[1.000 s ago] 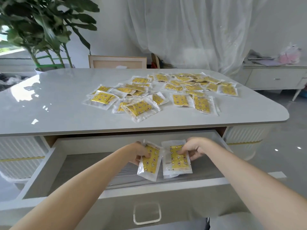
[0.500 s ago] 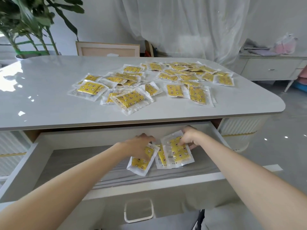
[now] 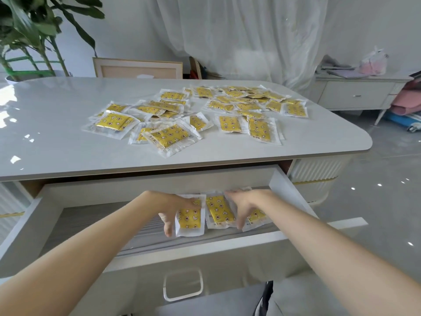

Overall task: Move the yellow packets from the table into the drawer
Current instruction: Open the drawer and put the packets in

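Yellow, star-printed sachets in clear plastic sleeves make up the task's goods, and three of them lie flat in the open drawer, side by side in a row toward its right half, each with its long axis running front to back. The left packet sits nearly square to the drawer front; the middle packet leans a little, its far end tipped to the left; the right packet is mostly covered, so its exact angle cannot be told. The left hand rests at the left packet's left edge, fingers loose and spread, some touching its far corner and one pointing down beside it, with nothing gripped. The right hand hovers spread over the right packet, fingers straight and pointing toward the drawer front, the tips touching down at the seam between the middle and right packets, again with no grip. On the drawer front below hangs a clear loop handle. Above, the glossy grey table carries a wide scatter of yellow packets, overlapping and pointing every way, across its middle and right. Beyond the table stand a leafy potted plant, a wooden picture frame, a sheer white curtain and a low white side cabinet.
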The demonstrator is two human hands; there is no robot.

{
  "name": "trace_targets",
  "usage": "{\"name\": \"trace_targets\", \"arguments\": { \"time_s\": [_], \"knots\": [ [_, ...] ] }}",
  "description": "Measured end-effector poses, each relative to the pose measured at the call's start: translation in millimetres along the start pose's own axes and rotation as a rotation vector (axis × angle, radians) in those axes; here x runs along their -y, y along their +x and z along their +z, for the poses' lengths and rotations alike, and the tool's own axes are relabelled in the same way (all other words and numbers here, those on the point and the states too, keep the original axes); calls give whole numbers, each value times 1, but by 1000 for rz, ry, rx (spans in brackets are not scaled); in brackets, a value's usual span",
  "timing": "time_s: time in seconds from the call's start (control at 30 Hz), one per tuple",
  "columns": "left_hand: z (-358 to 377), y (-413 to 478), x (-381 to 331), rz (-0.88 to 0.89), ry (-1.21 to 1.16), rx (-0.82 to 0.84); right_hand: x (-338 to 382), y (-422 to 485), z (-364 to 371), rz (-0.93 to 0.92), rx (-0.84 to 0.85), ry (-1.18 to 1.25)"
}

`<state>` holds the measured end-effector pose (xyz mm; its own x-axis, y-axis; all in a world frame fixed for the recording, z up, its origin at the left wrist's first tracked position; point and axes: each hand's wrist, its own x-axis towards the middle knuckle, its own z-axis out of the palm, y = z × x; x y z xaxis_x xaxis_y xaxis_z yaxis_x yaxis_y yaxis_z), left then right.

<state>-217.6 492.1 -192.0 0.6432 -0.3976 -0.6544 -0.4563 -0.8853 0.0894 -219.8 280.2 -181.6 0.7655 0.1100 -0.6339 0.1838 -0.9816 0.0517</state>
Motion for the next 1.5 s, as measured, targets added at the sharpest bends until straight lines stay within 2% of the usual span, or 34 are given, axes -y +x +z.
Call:
{"name": "trace_targets", "arguments": {
  "time_s": [0.07,0.13,0.3,0.4,0.5,0.63,0.77,0.9,1.27,1.5],
  "knots": [
    [3,-1,5,-13,-13,-17,4,3,10,44,117,-157],
    [4,0,7,-4,-19,-40,0,6,16,88,155,-236],
    [6,4,-1,11,150,-133,-30,3,20,209,153,-226],
    [6,7,-4,3,181,-134,-43,3,22,245,114,-161],
    [5,7,-4,9,163,-132,-40,0,18,218,57,-119],
    [3,1,4,12,73,-154,-4,-3,9,43,1,-53],
    [4,-1,7,-5,82,-189,44,3,11,-54,133,-99],
    [7,-2,0,-16,101,-180,47,10,18,20,224,-208],
    [8,16,-31,57,132,-269,6,4,18,54,162,-180],
    [1,3,-29,28,158,-255,6,-2,11,-63,-98,-4]
  ]
}}
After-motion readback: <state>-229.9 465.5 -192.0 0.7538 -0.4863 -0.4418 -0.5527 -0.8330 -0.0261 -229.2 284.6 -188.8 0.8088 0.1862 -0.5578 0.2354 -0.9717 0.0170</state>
